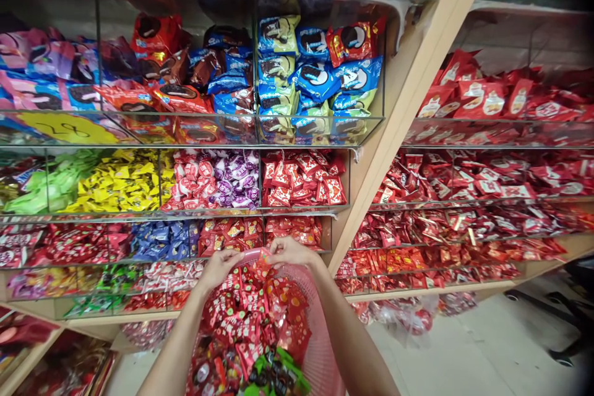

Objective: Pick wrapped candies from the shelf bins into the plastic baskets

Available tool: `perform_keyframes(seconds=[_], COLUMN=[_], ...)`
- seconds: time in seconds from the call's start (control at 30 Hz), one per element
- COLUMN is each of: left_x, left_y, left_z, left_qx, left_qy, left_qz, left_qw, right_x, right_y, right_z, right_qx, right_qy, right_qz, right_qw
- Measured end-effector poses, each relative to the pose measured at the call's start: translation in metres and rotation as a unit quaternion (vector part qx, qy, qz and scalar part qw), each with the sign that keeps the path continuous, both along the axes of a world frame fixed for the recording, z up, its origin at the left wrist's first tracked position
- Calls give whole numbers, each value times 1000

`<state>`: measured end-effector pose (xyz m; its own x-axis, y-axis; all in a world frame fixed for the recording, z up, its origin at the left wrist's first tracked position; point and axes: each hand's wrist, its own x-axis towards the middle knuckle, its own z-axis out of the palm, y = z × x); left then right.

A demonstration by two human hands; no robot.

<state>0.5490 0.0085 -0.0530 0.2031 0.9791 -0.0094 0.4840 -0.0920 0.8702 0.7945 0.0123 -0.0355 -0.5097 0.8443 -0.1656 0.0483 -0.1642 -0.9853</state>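
Observation:
A pink plastic basket (320,315) is in front of me, filled with wrapped candies. Red packets (239,303) make up most of the load, with a green and black packet (273,374) near the bottom. My left hand (221,267) has its thumb and fingers closed on the basket's far rim, at the left. At the right of that rim, my right hand (294,253) is closed, its fingertips pinching a small red candy wrapper (265,255) against or just above the rim. Both forearms reach forward along the basket's sides.
Clear-fronted shelves hold sorted candies: yellow packets (125,182), purple ones (237,179), blue ones (164,240) and cookie packs (315,80). A slanted wooden post (403,117) divides the racks. Plastic bags (403,315) lie under the right rack, and black chair legs (552,315) stand on the floor.

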Motion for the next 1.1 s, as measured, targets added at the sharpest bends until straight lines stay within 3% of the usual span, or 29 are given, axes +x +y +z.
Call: perform_keyframes(seconds=[0.17,0.4,0.63,0.7,0.8,0.93,1.0,1.1], left_x=[-2,-3,0,1,1,0,-1,-3], left_y=[3,3,-1,-2,-3,-1,0,2], left_z=[-5,-6,2,4,5,2,-1,-3], left_qx=[-2,-11,-19,-19,-18,-16,-11,-4], left_qy=[-26,-30,-22,-21,-21,-18,-7,13], left_qz=[-8,-12,-11,-9,-11,-11,-9,-5], left_qw=[1000,999,1000,1000,1000,1000,1000,1000], right_x=[0,-3,-9,-8,4,33,45,52], right_y=[0,-5,-5,-3,4,11,12,12], right_z=[-2,9,6,7,8,1,-6,-17], right_qx=[47,141,224,237,243,247,230,213], right_qy=[-112,-271,-302,-270,-225,-347,-418,-453], right_qz=[30,28,10,-20,-137,-287,-308,-303], right_qw=[992,952,927,933,934,858,823,811])
